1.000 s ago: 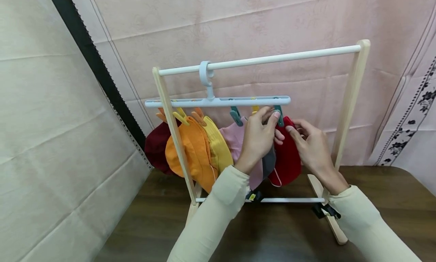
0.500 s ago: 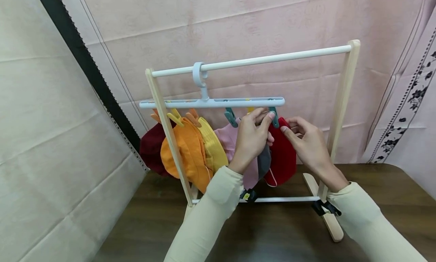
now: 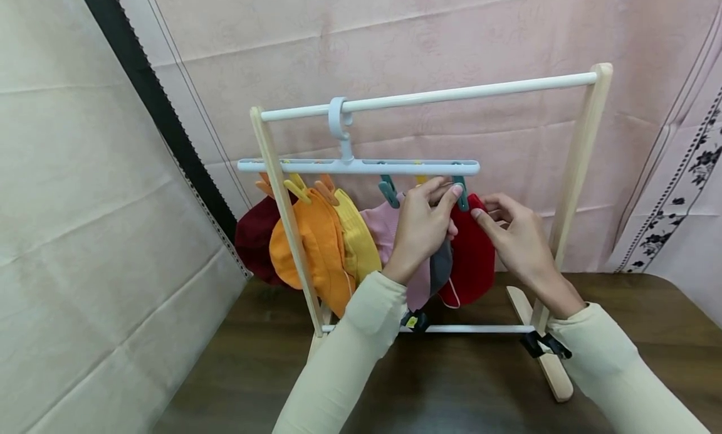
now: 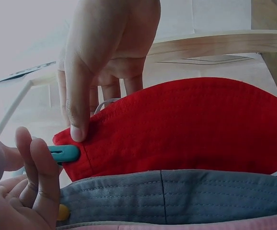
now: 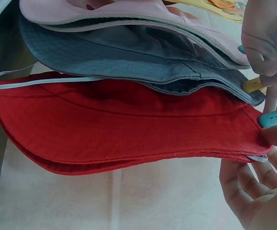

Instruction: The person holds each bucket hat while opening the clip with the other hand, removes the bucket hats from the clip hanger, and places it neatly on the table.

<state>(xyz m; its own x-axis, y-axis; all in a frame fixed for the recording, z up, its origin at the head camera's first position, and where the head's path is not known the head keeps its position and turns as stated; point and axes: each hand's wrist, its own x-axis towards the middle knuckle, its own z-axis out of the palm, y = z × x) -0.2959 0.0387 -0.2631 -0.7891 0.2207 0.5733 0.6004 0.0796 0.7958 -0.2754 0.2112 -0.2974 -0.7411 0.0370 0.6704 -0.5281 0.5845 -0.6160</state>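
A red cloth hat (image 3: pixel 472 258) with a white elastic cord hangs at the right end of a pale blue hanger (image 3: pixel 395 167). My left hand (image 3: pixel 422 227) pinches the green clothespin (image 4: pixel 65 153) at the hat's edge. With thumb and fingers, my right hand (image 3: pixel 510 236) pinches the same edge of the red hat, close beside the clothespin; some of its fingers are hidden behind the cloth. A grey-blue hat (image 5: pixel 129 57) hangs just left of the red one, partly covered by my left hand in the head view. Beyond it hangs a pink hat (image 3: pixel 380 226).
The hanger hooks over the white top rail (image 3: pixel 451 96) of a wooden-sided rack (image 3: pixel 581 164). Yellow (image 3: pixel 361 239), orange (image 3: pixel 310 246) and maroon hats (image 3: pixel 256 243) hang farther left from clothespins. The rack stands on a dark wooden table (image 3: pixel 451 384), with cloth behind.
The view shifts slightly with the head. Both hands keep their places at the clothespin and the red hat.
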